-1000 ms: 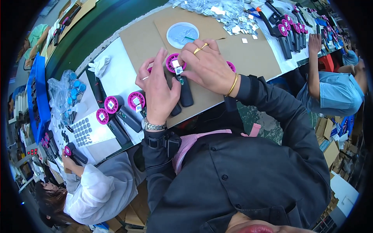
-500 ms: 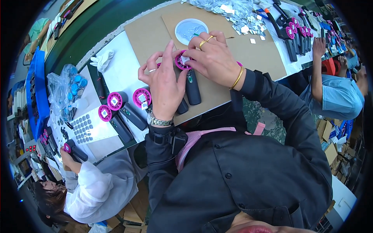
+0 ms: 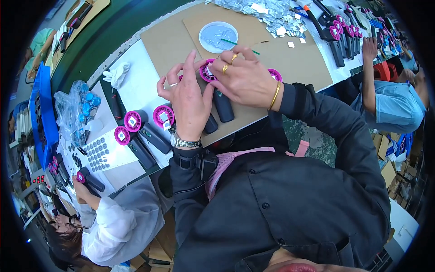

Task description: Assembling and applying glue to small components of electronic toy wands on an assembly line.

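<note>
curling over the pink ring (image 3: 202, 71) of a dark handheld device (image 3: 224, 107), the right hand (image 3: 253, 81) has its fingers bent and drawn together; whether they pinch the small white square (image 3: 209, 70) there, i cannot tell. the left hand (image 3: 188, 109) stands spread on the ring's eight o'clock side, forefinger raised toward twelve, thumb apart and near the handle.

taking the ring as centre, the handle points to between five and six o'clock and ends just short of the front edge of the brown cardboard (image 3: 299, 61). bare cardboard stretches out at ten o'clock and again between two and three. a white tub (image 3: 218, 49) stands near at twelve, a green stick (image 3: 228, 41) slanting over its rim toward four, close to the right knuckles. at two o'clock a heap of silvery packets (image 3: 272, 18) runs out of view at the top.

the right hand partly covers a second pink ring (image 3: 274, 73) at three o'clock. another dark handle (image 3: 211, 124) at six is mostly behind the left hand. the square's far side and most fingertips are hard to make out.
</note>
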`<state>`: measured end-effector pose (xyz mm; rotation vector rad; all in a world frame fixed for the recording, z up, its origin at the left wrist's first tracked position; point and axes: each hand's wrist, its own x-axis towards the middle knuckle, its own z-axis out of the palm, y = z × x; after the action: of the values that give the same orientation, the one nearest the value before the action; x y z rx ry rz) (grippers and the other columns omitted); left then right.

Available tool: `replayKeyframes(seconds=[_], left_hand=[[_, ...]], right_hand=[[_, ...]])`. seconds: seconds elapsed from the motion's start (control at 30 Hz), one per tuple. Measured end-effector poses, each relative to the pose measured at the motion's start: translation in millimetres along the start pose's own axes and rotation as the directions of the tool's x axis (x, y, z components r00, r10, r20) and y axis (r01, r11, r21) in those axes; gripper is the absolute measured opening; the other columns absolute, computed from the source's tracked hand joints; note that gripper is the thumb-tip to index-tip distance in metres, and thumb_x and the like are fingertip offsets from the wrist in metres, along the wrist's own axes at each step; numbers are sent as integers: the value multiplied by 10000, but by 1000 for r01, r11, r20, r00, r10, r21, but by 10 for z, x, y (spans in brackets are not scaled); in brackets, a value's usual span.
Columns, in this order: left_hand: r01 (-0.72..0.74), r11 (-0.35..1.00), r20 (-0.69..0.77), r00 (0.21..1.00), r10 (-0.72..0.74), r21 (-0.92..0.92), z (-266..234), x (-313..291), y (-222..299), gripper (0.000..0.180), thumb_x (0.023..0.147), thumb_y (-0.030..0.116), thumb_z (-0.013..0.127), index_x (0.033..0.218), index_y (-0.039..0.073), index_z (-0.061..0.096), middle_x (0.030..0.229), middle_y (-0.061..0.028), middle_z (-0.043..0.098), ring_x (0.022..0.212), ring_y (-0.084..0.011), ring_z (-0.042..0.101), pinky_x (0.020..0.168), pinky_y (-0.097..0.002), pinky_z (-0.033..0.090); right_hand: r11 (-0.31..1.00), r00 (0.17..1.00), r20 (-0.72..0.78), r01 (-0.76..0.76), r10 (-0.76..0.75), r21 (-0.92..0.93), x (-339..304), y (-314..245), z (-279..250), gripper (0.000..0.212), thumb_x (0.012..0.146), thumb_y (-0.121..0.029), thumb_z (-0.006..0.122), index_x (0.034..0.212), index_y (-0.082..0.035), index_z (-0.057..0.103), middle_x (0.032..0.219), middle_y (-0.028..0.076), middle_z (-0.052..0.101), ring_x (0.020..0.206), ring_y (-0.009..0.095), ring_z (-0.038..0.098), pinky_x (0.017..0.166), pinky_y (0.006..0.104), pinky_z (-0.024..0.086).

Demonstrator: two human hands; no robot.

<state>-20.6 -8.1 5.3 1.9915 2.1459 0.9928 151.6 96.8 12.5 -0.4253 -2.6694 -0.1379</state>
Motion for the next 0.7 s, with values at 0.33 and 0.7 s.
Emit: replayKeyframes(seconds=[0.33, 0.7], left_hand=[[-27, 999, -6, 1000, 26, -32, -28, -61, -54, 843, 878, 126, 843, 1633, 84, 470, 1383, -38, 758, 1451, -318, 507, 1260, -582, 164], [8, 999, -47, 999, -6, 39, -524, -369, -315, 811, 839, 121, 811, 1605, 110, 547, 1407, -101, 722, 1475, -336, 490, 1270, -585, 145]], right_hand=[[999, 995, 101, 21, -24, 30, 47, -45, -75, 329, 992, -344, 741, 1129, -53, 810, 1163, 37, 664, 1200, 226, 609, 1132, 476, 376], [982, 997, 38, -66, 60, 179, 337, -451, -122, 268, 914, -248, 843, 1120, -155, 697, 1134, 45, 649, 1210, 267, 608, 1128, 504, 365]])
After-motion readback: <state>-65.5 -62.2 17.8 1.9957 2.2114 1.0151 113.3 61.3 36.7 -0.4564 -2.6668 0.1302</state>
